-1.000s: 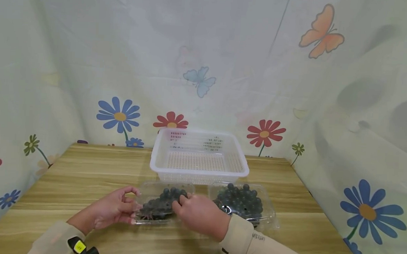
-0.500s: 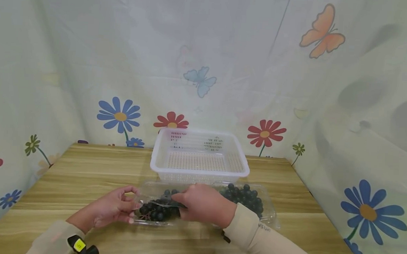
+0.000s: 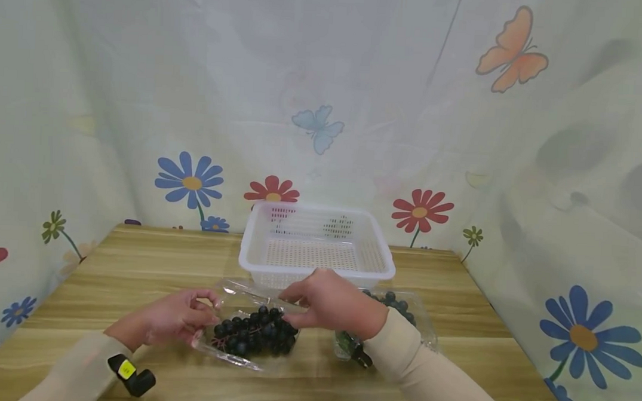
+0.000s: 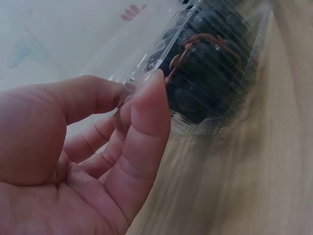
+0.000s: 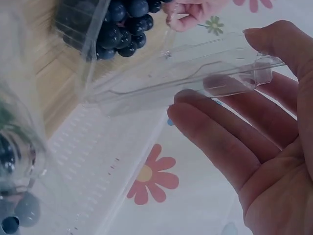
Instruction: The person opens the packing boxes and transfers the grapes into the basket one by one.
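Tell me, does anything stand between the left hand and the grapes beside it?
Yes: the side wall of the clear plastic clamshell stands between the left hand and those dark grapes.

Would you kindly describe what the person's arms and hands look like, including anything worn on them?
The left sleeve and right sleeve are long and beige. A black device with a yellow label sits at the left wrist; a small black piece shows beside the right cuff. The left hand and right hand are gloveless.
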### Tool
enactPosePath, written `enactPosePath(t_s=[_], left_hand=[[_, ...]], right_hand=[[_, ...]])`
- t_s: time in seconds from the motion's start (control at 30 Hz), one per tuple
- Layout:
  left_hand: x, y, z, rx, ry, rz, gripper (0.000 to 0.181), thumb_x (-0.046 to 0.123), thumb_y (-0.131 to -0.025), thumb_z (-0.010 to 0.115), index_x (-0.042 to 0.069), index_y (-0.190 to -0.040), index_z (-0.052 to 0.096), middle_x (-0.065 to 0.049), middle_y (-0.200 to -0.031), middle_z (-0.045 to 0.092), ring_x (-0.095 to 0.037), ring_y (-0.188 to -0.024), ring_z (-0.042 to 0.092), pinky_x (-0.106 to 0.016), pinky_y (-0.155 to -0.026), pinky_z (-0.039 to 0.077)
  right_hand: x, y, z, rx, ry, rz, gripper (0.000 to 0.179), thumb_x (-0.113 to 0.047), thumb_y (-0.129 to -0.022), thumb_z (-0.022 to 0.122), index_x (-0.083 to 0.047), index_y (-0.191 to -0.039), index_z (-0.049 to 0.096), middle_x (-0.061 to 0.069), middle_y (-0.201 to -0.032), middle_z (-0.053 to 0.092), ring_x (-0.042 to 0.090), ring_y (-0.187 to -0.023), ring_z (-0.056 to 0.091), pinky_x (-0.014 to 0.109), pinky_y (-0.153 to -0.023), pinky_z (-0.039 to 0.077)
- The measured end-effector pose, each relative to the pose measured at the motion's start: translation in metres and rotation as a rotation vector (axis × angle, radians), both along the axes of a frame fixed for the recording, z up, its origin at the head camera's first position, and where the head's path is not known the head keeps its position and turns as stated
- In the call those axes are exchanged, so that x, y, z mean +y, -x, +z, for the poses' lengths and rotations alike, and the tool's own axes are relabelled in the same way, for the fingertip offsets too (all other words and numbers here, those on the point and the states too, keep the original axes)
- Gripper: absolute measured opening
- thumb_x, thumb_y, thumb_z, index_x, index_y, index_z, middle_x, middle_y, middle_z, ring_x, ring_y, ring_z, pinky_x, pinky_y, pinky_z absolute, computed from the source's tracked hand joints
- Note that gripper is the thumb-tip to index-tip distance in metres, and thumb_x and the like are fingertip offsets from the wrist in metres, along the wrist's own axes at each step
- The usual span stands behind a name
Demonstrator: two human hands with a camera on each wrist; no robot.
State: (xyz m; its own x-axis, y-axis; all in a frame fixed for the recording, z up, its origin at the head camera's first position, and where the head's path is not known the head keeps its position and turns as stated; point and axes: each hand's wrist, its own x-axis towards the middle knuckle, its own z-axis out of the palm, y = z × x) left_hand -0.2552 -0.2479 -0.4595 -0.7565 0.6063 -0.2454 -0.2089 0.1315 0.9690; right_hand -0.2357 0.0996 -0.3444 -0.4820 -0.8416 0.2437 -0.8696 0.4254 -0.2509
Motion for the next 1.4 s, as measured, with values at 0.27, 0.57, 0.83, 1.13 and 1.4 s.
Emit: enactPosePath(t_s=[0.27,0.57,0.83,1.13,1.4], left_hand=[[-0.001,0.013,0.005,0.086,0.1,-0.018,0.038,0.013,-0.099,0.065,-0.007,-0.127,0.05,-0.003,-0.083,0.063,-0.012,-0.058,0.057,-0.027,-0.056,0.054],[0.006,0.025,0.022,0.381,0.385,0.027,0.024,0.013,-0.098,0.066,-0.002,-0.117,0.067,-0.002,-0.072,0.059,-0.015,-0.057,0.054,-0.028,-0.05,0.051],[0.015,0.032,0.031,0.487,0.482,-0.004,0.016,0.014,-0.097,0.069,0.003,-0.109,0.072,-0.005,-0.075,0.06,-0.014,-0.057,0.053,-0.03,-0.053,0.055],[0.025,0.046,0.032,0.592,0.587,-0.06,0.011,0.018,-0.096,0.072,0.008,-0.099,0.076,-0.003,-0.081,0.066,-0.014,-0.061,0.055,-0.03,-0.052,0.053],[0.029,0.053,0.032,0.594,0.657,0.021,0.01,0.02,-0.093,0.075,0.011,-0.095,0.078,0.002,-0.084,0.07,-0.015,-0.072,0.06,-0.03,-0.06,0.057]], right_hand=[[0.006,-0.004,0.006,-0.191,0.128,-0.059,0.014,-0.017,-0.091,0.077,-0.012,-0.104,0.08,-0.002,-0.096,0.079,-0.006,-0.077,0.071,0.012,-0.069,0.058],[0.015,-0.01,0.001,-0.305,0.255,-0.157,0.021,-0.021,-0.089,0.079,-0.009,-0.106,0.079,0.0,-0.091,0.079,0.0,-0.078,0.072,0.018,-0.071,0.06],[0.027,-0.021,-0.011,-0.551,0.419,-0.293,0.033,-0.025,-0.091,0.078,-0.003,-0.115,0.075,0.011,-0.092,0.078,0.019,-0.069,0.075,0.03,-0.063,0.064],[0.036,-0.039,-0.026,-0.769,0.608,-0.399,0.045,-0.026,-0.092,0.078,0.004,-0.123,0.067,0.024,-0.1,0.076,0.03,-0.076,0.078,0.04,-0.066,0.066],[0.036,-0.06,-0.043,-0.968,0.801,-0.458,0.043,-0.02,-0.095,0.074,0.008,-0.125,0.061,0.02,-0.104,0.076,0.028,-0.082,0.078,0.042,-0.075,0.066]])
